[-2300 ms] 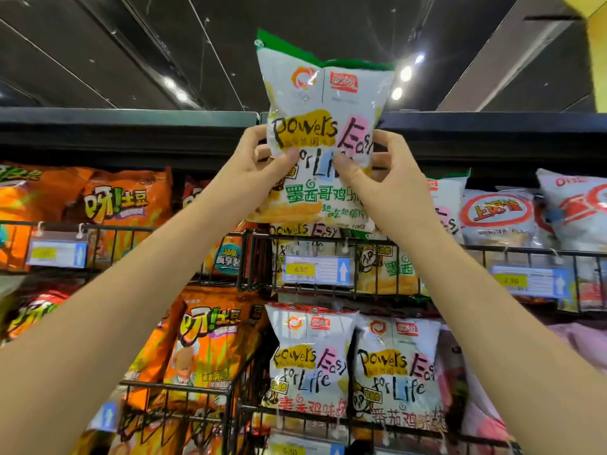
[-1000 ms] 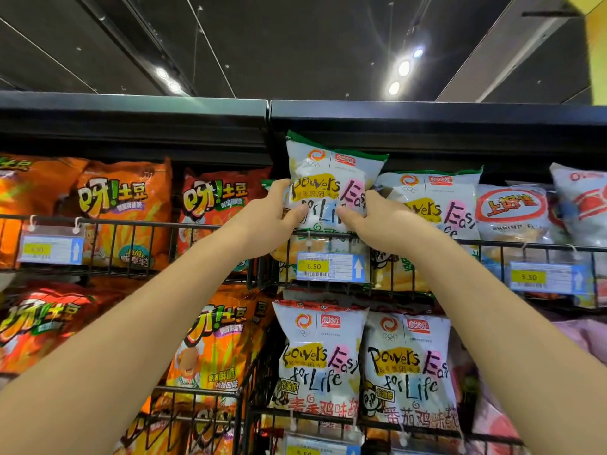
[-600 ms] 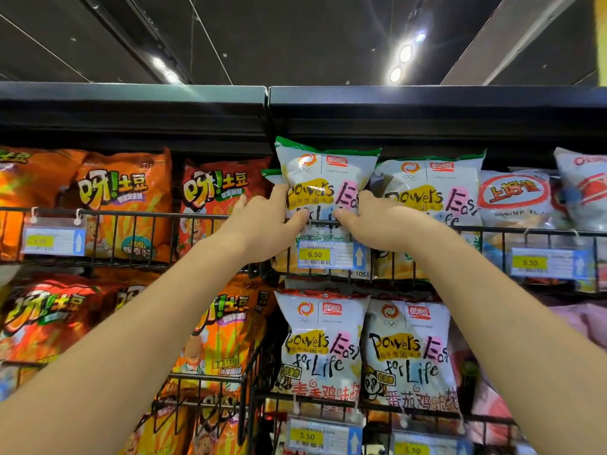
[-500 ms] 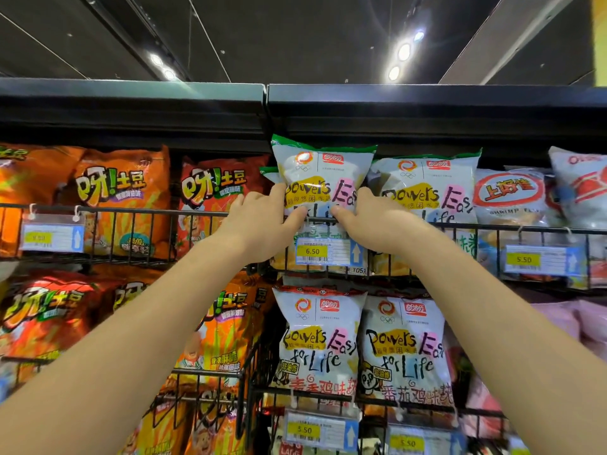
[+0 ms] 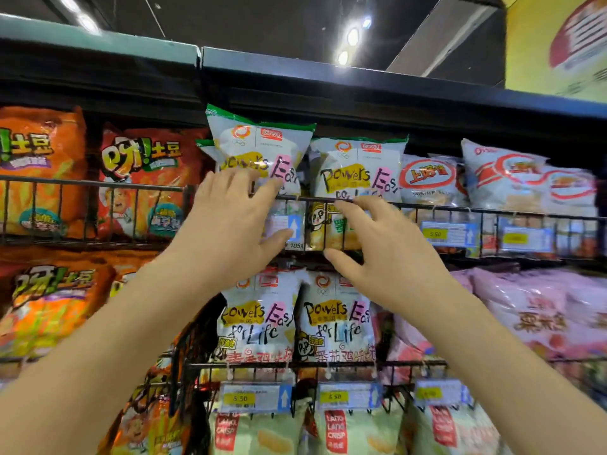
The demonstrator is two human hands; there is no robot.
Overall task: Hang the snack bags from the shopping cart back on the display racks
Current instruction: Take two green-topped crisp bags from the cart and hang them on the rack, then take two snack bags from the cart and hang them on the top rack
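Supermarket wire rack [image 5: 427, 207] props the green-topped snack bag [image 5: 259, 149] upright behind its rail (so it faces shoppers); left hand [image 5: 230, 224] and right hand [image 5: 381, 254] hover, fingers spread, holding nothing.

Bright ceiling spots [image 5: 352, 37] w/ glare; edges blurred (right esp.), wide-angle warp.

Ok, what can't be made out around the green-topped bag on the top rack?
Head view only.
Lower half of the green-topped bag: covered by the left hand and rack wire.
Its price tag: number hidden by the left hand.
Far-right price tag: motion-blurred.
Shopping cart: outside the frame.
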